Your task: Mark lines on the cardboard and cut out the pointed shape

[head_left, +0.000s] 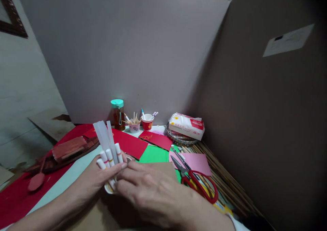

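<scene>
My left hand (102, 168) is closed around a bundle of white-capped marker pens (109, 156) with thin coloured rings. Pale translucent strips (104, 135) stand upright among the pens. Below the pens shows a curved white edge (109, 189), mostly covered by my hands. My right hand (148, 186) presses up against the bundle from the right, its fingers curled. What those fingers pinch, if anything, is hidden. A brown board (163, 169) lies beneath the hands.
Red-handled scissors (201, 186) and long thin sticks (230, 180) lie at right. Behind stand a teal-lidded bottle (117, 115), a toothpick cup (134, 127), a red pen cup (147, 122) and a tissue pack (186, 125). A model boat (68, 151) sits left. Grey panels (138, 54) rise behind.
</scene>
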`<action>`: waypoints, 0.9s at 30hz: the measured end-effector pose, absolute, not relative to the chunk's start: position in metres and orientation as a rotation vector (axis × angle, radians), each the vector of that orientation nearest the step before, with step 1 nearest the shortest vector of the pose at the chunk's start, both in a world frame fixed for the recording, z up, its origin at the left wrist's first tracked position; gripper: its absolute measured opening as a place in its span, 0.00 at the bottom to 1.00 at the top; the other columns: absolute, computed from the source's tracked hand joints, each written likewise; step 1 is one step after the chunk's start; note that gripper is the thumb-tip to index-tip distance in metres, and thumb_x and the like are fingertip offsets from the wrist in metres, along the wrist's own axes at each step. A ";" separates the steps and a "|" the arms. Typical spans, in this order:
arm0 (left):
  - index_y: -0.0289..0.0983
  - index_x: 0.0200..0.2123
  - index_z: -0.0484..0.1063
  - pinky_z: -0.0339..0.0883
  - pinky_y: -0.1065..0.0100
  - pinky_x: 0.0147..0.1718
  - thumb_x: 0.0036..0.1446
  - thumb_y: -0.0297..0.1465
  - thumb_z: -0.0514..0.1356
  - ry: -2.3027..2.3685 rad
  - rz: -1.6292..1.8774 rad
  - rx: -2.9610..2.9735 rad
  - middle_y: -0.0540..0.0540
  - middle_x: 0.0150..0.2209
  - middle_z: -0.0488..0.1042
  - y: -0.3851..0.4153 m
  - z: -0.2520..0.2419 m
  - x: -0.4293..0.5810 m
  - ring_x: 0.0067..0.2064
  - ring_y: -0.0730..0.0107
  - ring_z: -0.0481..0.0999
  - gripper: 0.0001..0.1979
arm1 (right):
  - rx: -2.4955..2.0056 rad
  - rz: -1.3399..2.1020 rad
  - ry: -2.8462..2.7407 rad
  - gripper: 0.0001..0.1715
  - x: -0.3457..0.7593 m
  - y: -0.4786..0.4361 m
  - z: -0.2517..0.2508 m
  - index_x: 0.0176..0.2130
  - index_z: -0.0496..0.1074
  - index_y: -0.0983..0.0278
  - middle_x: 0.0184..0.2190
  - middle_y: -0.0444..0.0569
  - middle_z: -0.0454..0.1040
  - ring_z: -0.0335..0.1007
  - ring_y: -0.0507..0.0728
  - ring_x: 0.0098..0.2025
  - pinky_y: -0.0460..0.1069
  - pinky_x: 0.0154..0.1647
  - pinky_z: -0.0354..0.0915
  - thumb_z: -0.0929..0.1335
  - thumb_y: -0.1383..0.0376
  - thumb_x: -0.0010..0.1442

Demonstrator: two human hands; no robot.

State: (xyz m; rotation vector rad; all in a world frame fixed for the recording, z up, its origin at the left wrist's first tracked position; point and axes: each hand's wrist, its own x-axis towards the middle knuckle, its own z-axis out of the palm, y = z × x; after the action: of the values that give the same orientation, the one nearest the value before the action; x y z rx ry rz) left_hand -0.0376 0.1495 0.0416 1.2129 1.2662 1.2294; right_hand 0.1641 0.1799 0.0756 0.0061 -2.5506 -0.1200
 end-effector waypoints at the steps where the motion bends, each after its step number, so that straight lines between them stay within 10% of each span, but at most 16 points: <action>1: 0.40 0.37 0.77 0.73 0.63 0.44 0.55 0.44 0.70 1.260 1.251 1.207 0.47 0.36 0.80 0.150 0.040 -0.040 0.40 0.59 0.79 0.15 | -0.039 -0.032 -2.545 0.08 0.165 0.188 0.078 0.44 0.75 0.70 0.43 0.50 0.79 0.72 0.55 0.44 0.46 0.49 0.72 0.70 0.73 0.63; 13: 0.39 0.30 0.76 0.69 0.64 0.36 0.45 0.43 0.72 1.422 1.324 1.267 0.47 0.30 0.78 0.167 0.015 -0.046 0.33 0.60 0.76 0.16 | -1.329 0.622 -1.997 0.20 0.143 0.413 0.061 0.56 0.72 0.65 0.53 0.53 0.75 0.77 0.59 0.48 0.58 0.48 0.76 0.70 0.58 0.70; 27: 0.39 0.33 0.76 0.70 0.65 0.38 0.49 0.44 0.67 1.511 1.265 1.262 0.49 0.32 0.79 0.165 0.010 -0.045 0.36 0.61 0.77 0.15 | -1.397 0.645 -1.776 0.19 0.122 0.440 0.035 0.56 0.73 0.64 0.54 0.53 0.75 0.76 0.60 0.51 0.59 0.50 0.75 0.70 0.57 0.70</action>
State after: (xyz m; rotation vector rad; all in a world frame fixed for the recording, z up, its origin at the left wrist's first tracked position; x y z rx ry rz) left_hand -0.0452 0.1647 0.0101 1.2617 1.5110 1.2648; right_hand 0.1222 0.4400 0.0354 -1.3973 -1.7761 0.6450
